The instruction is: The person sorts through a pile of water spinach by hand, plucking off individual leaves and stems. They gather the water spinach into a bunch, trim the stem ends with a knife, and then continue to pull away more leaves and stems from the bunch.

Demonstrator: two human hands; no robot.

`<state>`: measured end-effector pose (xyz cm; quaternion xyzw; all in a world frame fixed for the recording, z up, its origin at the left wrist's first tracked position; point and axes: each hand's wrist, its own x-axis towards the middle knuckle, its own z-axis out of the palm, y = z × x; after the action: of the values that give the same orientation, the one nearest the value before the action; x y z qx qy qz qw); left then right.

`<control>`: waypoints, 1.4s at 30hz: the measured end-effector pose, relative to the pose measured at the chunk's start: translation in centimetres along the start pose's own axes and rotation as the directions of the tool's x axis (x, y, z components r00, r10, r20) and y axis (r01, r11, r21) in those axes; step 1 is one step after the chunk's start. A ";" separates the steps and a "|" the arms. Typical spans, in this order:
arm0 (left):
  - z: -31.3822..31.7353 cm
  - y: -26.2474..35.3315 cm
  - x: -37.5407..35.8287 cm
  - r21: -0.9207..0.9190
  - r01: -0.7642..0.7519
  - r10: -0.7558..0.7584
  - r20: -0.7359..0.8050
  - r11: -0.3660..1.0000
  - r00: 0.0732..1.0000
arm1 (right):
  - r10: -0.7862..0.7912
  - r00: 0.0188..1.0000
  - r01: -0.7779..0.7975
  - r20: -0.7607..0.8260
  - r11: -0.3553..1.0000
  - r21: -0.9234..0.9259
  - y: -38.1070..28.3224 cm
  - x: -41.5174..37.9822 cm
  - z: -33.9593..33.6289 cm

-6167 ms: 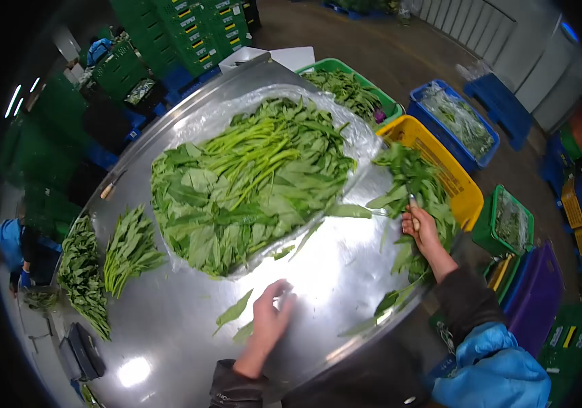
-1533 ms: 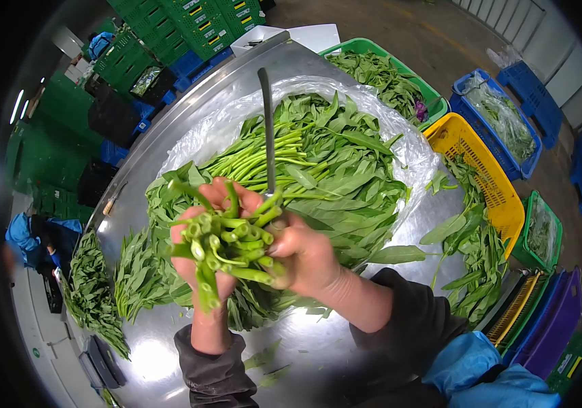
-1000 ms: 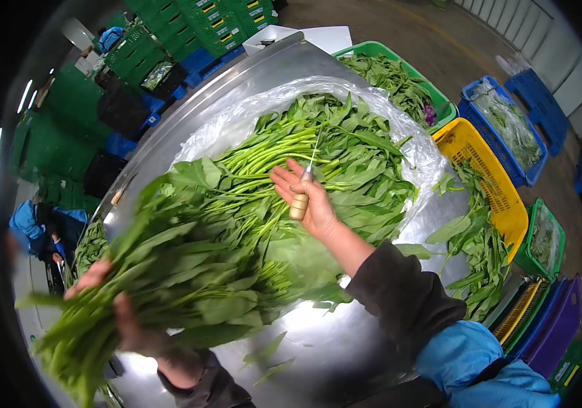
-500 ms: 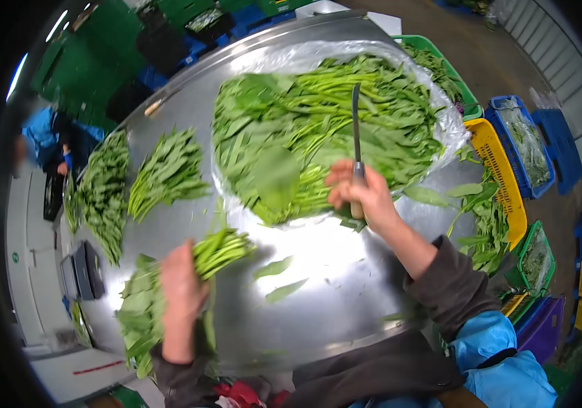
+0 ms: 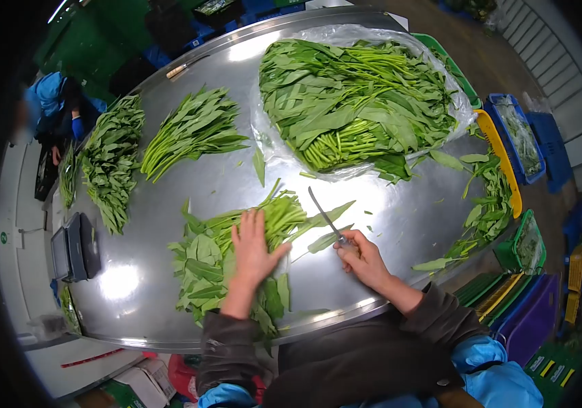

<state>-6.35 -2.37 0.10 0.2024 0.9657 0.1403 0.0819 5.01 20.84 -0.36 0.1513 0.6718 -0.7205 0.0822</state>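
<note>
My left hand [image 5: 253, 246] lies flat, fingers spread, on a bunch of leafy greens [image 5: 199, 262] laid on the steel table [image 5: 386, 217], pressing it down. The bunch's stem ends [image 5: 285, 212] point right toward the knife [image 5: 323, 216]. My right hand [image 5: 362, 257] grips the knife's handle, and the blade angles up-left just right of the stem ends. Behind, a large heap of greens [image 5: 355, 102] rests on a clear plastic sheet [image 5: 267, 146].
Two sorted bunches [image 5: 192, 129] [image 5: 110, 160] lie at the table's left. A scale [image 5: 73, 246] sits at the left edge. Loose leaves [image 5: 488, 204] trail along the right rim by a yellow crate [image 5: 502, 160]. Blue and green crates stand beyond. Another person [image 5: 56, 112] works far left.
My left hand carried a bunch from the heap down to the table in front of me and now presses it flat. My right hand brought the knife down beside its stems.
</note>
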 end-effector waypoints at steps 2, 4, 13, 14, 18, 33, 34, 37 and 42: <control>0.8 1.5 -2.0 0.073 -0.060 0.062 -0.027 0.995 0.998 | -0.045 0.999 0.046 -0.012 0.996 0.078 0.6 -0.8 1.2; 2.0 1.3 -2.8 0.049 -0.114 0.116 -0.037 0.992 0.993 | -0.005 1.000 0.004 0.007 0.991 0.137 2.0 -1.3 1.9; 2.9 0.5 1.1 0.180 0.103 -0.076 -0.149 0.978 0.986 | -0.070 0.997 0.067 -0.014 0.983 -0.172 0.5 1.0 3.0; 2.8 0.8 0.2 0.178 0.066 -0.052 -0.078 0.982 0.996 | -0.066 0.998 0.064 -0.009 0.984 -0.167 0.6 1.2 3.1; 1.2 0.2 1.2 0.136 0.054 -0.055 0.003 0.989 0.998 | -0.216 0.975 0.215 0.053 0.856 -0.470 -0.5 2.6 4.1; 3.4 -1.0 2.3 0.183 0.078 -0.087 0.043 0.980 0.995 | 0.037 0.992 0.054 0.118 0.729 -0.682 0.3 8.9 9.3; 3.6 -1.1 2.3 0.186 0.070 -0.076 0.024 0.980 0.997 | 0.036 0.994 0.050 0.106 0.699 -0.713 -0.1 9.1 9.4; 3.8 -0.9 2.4 0.179 0.067 -0.069 0.007 0.982 0.998 | 0.097 0.990 0.004 0.104 0.712 -0.703 1.0 8.2 8.6; 4.1 -0.6 2.2 0.189 0.091 -0.095 0.013 0.978 0.995 | 0.228 0.968 -0.086 0.106 0.698 -0.711 2.7 0.6 4.7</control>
<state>-7.68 -1.03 -4.14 0.1654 0.9821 0.0420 0.0792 4.84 16.02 -2.84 0.0978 0.8683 -0.4127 0.2573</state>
